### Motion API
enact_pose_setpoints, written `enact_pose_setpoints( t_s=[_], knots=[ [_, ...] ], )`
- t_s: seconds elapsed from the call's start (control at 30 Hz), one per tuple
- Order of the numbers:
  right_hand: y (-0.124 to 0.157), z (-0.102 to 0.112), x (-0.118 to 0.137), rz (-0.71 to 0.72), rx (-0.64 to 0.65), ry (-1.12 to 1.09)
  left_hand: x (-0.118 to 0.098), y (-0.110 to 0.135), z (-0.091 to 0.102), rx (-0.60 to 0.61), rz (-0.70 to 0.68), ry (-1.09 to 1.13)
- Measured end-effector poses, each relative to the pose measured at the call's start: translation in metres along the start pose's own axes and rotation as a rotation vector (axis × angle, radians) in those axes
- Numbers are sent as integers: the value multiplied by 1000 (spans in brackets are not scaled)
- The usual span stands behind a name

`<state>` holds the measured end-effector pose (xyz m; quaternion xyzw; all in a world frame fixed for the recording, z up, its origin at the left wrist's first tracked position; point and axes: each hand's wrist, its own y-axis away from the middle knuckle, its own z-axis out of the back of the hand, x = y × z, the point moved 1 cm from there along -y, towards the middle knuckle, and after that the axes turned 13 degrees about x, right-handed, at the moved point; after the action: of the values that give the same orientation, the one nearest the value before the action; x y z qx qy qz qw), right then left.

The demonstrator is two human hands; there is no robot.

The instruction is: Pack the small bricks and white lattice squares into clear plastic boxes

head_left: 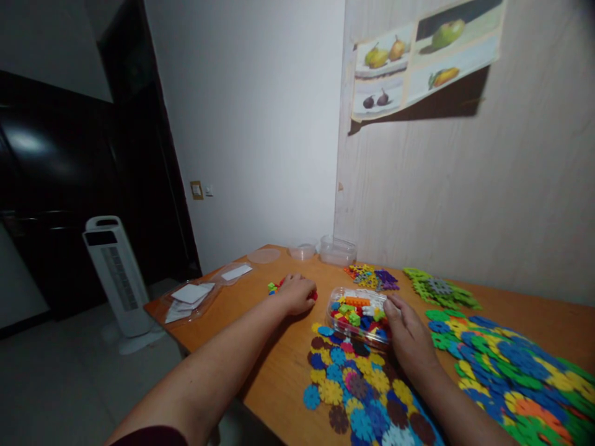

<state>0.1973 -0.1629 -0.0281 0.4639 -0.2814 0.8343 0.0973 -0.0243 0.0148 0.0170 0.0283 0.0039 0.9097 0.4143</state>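
My right hand (411, 337) grips the right side of a transparent plastic box (356, 339), thumb at its rim. Inside it lie small toy building blocks (354, 318) in red, green, blue, yellow and white, with a longer orange piece among them. Left of the box, my left hand (297, 294) is curled palm down over a small pile of similar blocks (273, 288) on the table. Red pieces show beside its fingers; the palm hides the rest. Just below the box spreads a pile of round notched plastic discs (331, 391).
The orange-brown table (274, 365) also holds larger notched pieces (515, 359) at right, green pieces (439, 288), and small yellow and purple pieces (372, 277). Empty plastic containers (338, 251) stand by the wall. Lids with white papers (190, 296) lie left. A white tower fan (118, 279) stands on the floor.
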Motion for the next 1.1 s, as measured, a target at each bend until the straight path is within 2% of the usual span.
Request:
enact_pose_setpoints(
  t_s=[0.27, 0.4, 0.47, 0.53, 0.6, 0.67, 0.77, 0.87, 0.97, 1.1],
  knots=[
    [2, 0, 4, 5, -11, -14, -8, -4, -5, -80, 121, 95],
    [2, 1, 5, -15, -2, -1, -14, -9, 8, -198, 214, 387],
    [1, 1, 3, -20, 5, 1, -20, -13, 19, -234, 116, 629],
    [1, 1, 2, -21, 10, 4, -24, -17, 29, -230, -83, 846],
    [1, 1, 2, -21, 9, 4, -23, -17, 35, -223, -177, 913],
    [1, 1, 2, -16, 3, -6, -17, -14, 36, -168, -143, 811],
    [2, 1, 2, -14, -6, -17, -6, -3, 28, 3, -43, 446],
    [2, 1, 3, -20, 0, -17, -3, 9, 18, 92, -11, 122],
    [2, 2, 5, -28, 0, -18, -5, 15, 9, 94, -26, -6],
    [4, 3, 9, -53, -12, -32, -7, 12, 7, 2, 4, 23]
  ],
)
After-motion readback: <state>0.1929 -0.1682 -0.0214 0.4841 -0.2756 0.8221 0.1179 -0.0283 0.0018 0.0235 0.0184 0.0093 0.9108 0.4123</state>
